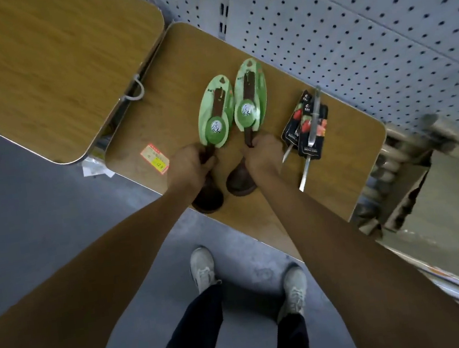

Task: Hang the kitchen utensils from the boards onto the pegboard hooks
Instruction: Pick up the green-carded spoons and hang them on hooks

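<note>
Left hand [189, 165] curled round the dark handle of one wooden spoon [209, 196]; right hand [265, 153] gripping a second wooden spoon [242, 179] alongside. Two in all, each on an oval green card [250, 96], lying on the near wood-grain board [345, 159]. Just right: two slim metal utensils [309, 135] on dark cards. Far left, a second rounded board [36, 67]. Beyond, grey perforated pegboard [363, 27]; below, grey floor [21, 185].

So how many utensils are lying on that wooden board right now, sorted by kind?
Dark brown wooden spoons on green oval cards: 2, one gripped by the left hand, the other by the right hand.
Metal utensils on black cards: 2, as far as I can tell.
Total: 4.
</note>
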`<control>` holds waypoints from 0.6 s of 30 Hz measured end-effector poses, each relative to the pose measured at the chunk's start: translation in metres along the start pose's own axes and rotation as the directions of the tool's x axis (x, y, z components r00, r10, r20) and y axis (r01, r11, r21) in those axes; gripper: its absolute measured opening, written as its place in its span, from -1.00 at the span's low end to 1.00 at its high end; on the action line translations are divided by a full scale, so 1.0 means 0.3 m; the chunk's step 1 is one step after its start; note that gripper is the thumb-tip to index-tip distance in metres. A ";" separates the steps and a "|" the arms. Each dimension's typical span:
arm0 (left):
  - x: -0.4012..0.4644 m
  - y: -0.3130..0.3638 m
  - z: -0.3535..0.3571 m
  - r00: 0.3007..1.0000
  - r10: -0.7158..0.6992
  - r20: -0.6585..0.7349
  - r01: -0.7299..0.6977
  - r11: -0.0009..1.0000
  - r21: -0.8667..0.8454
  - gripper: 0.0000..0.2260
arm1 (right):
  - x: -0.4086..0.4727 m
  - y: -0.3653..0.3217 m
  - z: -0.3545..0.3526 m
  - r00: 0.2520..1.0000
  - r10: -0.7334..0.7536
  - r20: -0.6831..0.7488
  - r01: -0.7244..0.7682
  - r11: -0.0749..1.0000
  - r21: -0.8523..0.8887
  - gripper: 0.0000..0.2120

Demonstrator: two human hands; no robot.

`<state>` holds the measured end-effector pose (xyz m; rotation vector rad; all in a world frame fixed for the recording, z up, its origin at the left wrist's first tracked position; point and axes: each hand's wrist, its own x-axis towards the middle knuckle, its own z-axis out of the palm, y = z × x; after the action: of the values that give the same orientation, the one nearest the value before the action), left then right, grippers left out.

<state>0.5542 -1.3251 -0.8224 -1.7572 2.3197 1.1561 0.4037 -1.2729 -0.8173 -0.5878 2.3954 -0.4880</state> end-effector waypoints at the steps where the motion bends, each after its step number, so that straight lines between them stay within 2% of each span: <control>1: -0.021 0.000 -0.024 1.000 0.028 0.005 -0.028 0.999 -0.030 -0.86 | -0.017 0.002 -0.018 1.000 -0.008 -0.010 0.009 0.999 0.036 -0.76; 4: -0.102 0.026 -0.106 0.996 0.093 0.015 -0.091 0.990 -0.111 -0.88 | -0.087 -0.018 -0.105 0.997 -0.076 -0.033 0.080 0.986 0.146 -0.82; 8: -0.240 0.111 -0.229 0.991 0.105 -0.085 -0.128 0.938 -0.322 -0.92 | -0.226 -0.060 -0.255 0.992 -0.127 -0.026 0.128 0.921 0.369 -0.85; 11: -0.361 0.209 -0.308 0.995 0.074 -0.063 -0.096 0.845 -0.526 -0.93 | -0.340 -0.058 -0.397 0.983 -0.183 0.013 0.153 0.858 0.491 -0.69; 13: -0.444 0.293 -0.353 0.994 0.098 -0.048 -0.108 0.801 -0.589 -0.84 | -0.417 -0.050 -0.508 0.977 -0.208 0.051 0.143 0.809 0.571 -0.57; 16: -0.569 0.436 -0.409 0.988 0.151 -0.027 -0.138 0.798 -0.587 -0.69 | -0.537 -0.023 -0.690 0.968 -0.246 0.040 0.160 0.735 0.659 -0.39; 18: -0.653 0.527 -0.431 0.986 0.166 -0.032 -0.155 0.811 -0.565 -0.65 | -0.612 0.018 -0.805 0.964 -0.264 0.025 0.174 0.703 0.690 -0.38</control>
<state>0.5472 -1.2189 -0.5601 -1.6799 2.2989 2.0608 0.3777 -1.1258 -0.5531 -0.5329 1.8254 -1.3300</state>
